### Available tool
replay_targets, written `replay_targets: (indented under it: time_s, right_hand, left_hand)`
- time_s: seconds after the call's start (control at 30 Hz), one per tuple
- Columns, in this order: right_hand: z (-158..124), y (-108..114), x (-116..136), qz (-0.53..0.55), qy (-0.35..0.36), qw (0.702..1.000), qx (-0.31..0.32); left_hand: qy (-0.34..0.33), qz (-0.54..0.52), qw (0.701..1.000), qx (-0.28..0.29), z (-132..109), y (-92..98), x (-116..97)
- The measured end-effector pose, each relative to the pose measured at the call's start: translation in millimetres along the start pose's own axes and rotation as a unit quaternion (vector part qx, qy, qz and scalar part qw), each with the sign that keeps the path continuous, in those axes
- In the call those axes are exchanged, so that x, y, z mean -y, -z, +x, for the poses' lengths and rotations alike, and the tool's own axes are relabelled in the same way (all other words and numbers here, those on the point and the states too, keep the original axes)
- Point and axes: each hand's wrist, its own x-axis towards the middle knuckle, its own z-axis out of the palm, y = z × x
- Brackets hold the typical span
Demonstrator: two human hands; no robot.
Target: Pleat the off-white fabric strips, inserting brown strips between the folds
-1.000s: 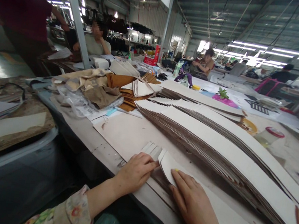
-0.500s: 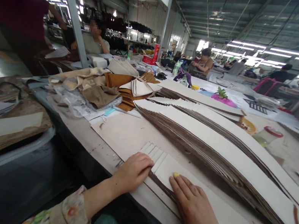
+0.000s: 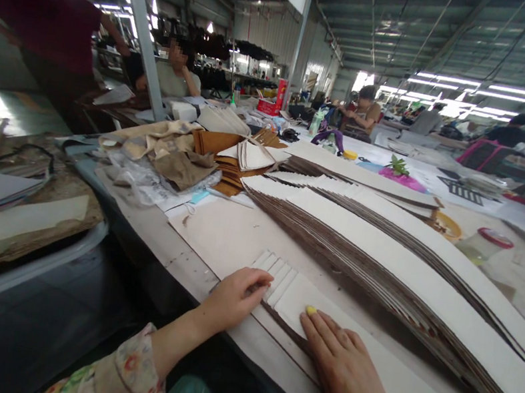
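A stack of long white-topped strips with brown edges (image 3: 294, 290) lies in front of me, its far end fanned into narrow steps. My left hand (image 3: 237, 297) is at the near side of that stepped end, fingers curled and thumb close to the forefinger, at the strips' edge; what lies between the fingertips is partly hidden. Flat on top of the same stack rests my right hand (image 3: 347, 367), fingers stretched out, with a yellow cover on one fingertip.
Taller stacks of similar strips (image 3: 385, 252) curve along behind. Brown and tan material pieces (image 3: 186, 169) and clear plastic (image 3: 143, 179) lie at the far left. A red-lidded jar (image 3: 485, 246) stands right. A person in dark red (image 3: 38, 28) is at left; a metal post (image 3: 138, 19) rises nearby.
The view has shifted slightly, so the scene sits a little farther right. My left fingers have parted slightly at the strips' edge; my right hand stays flat on the stack.
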Motion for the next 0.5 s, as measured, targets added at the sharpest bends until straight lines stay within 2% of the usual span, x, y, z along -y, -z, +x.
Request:
replay_targets:
  time_s: [0.1, 0.17, 0.2, 0.23, 0.3, 0.37, 0.43, 0.5]
  right_hand:
    - [-0.3, -0.1, 1.0, 0.01, -0.015, 1.0, -0.002]
    - [-0.4, -0.4, 1.7, 0.021, -0.023, 1.0, -0.005]
    - [-0.3, -0.3, 2.1, 0.028, -0.025, 0.999, -0.005]
    - [0.1, 0.1, 2.3, 0.036, -0.028, 0.999, -0.006]
    - [1.3, 2.4, 2.1, 0.06, -0.038, 0.997, -0.002]
    - [1.7, 6.4, -0.3, 0.097, -0.051, 0.994, 0.011]
    - [-1.3, 10.6, -7.1, 0.145, -0.063, 0.987, 0.032]
    - [-9.5, 12.8, -19.6, 0.185, -0.093, 0.977, 0.049]
  left_hand:
    - [0.079, -0.108, 0.984, -0.121, 8.4, 18.6, 9.4]
    - [0.073, -0.112, 0.974, -0.181, 12.8, 29.0, 8.6]
    - [0.052, -0.093, 0.977, -0.182, 13.8, 30.8, 4.8]
    - [0.016, -0.065, 0.985, -0.162, 13.8, 29.6, -1.2]
    - [-0.085, 0.005, 0.994, -0.074, 11.0, 17.5, -17.5]
    - [-0.192, 0.075, 0.978, 0.034, 5.5, -3.6, -33.6]
    - [-0.235, 0.138, 0.956, 0.11, -0.9, -25.7, -43.9]
    - [-0.23, 0.187, 0.946, 0.135, -6.3, -41.5, -46.9]
